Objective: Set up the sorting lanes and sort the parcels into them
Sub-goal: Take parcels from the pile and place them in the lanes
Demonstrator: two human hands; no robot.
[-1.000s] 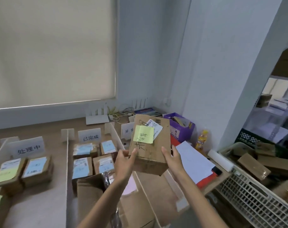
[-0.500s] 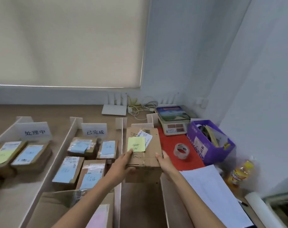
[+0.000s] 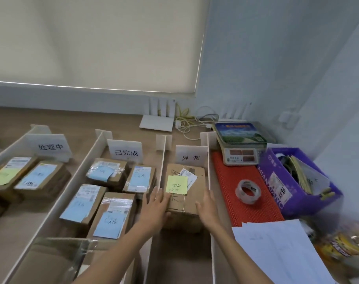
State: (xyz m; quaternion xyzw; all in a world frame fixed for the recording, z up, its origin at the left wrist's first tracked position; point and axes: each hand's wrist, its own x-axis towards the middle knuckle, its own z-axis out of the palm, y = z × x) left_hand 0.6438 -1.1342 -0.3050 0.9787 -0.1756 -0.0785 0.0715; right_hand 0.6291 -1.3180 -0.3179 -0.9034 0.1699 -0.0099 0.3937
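A brown cardboard parcel point(image 3: 184, 203) with a yellow sticky note point(image 3: 176, 184) lies in the rightmost lane, right in front of the white sign point(image 3: 191, 157) reading 异常. My left hand point(image 3: 156, 208) lies flat against the parcel's left side with straight fingers. My right hand point(image 3: 208, 206) touches its right side, fingers straight too. White dividers point(image 3: 161, 171) fence the lanes. The middle lane, signed 已完成 point(image 3: 126, 152), has several parcels with blue notes point(image 3: 108, 221). The left lane, signed 处理中 point(image 3: 50, 146), holds two parcels point(image 3: 41, 179).
A red mat point(image 3: 246, 210) to the right carries a tape roll point(image 3: 248, 191) and a scale point(image 3: 241, 146). A purple box point(image 3: 297, 193) of papers stands beyond it. White sheets point(image 3: 281, 253) lie at the near right. An open carton point(image 3: 55, 257) sits bottom left.
The parcel was held in the air and has come down into the rightmost lane. Both hands have loosened from gripping it to lying flat at its sides.
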